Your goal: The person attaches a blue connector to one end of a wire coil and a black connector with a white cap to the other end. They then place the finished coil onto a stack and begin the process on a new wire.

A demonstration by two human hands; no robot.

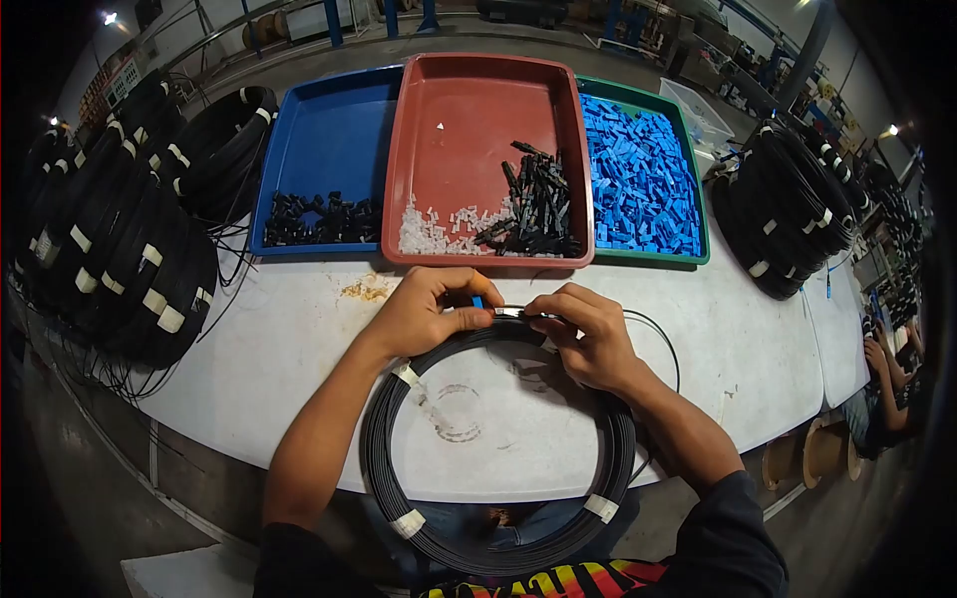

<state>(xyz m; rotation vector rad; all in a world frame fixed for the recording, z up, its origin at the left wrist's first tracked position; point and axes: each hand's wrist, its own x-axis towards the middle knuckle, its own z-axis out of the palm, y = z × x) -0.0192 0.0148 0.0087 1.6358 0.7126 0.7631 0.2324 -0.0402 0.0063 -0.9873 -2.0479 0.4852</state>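
Both hands, left [424,314] and right [583,334], pinch the cable end [508,312] above the coil [498,448], near the red tray [488,159] so parts stay within reach.

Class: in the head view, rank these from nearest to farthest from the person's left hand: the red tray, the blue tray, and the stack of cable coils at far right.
From the left hand:
1. Red tray, just beyond it.
2. Blue tray, beyond and leftward.
3. Stack of cable coils, far right.
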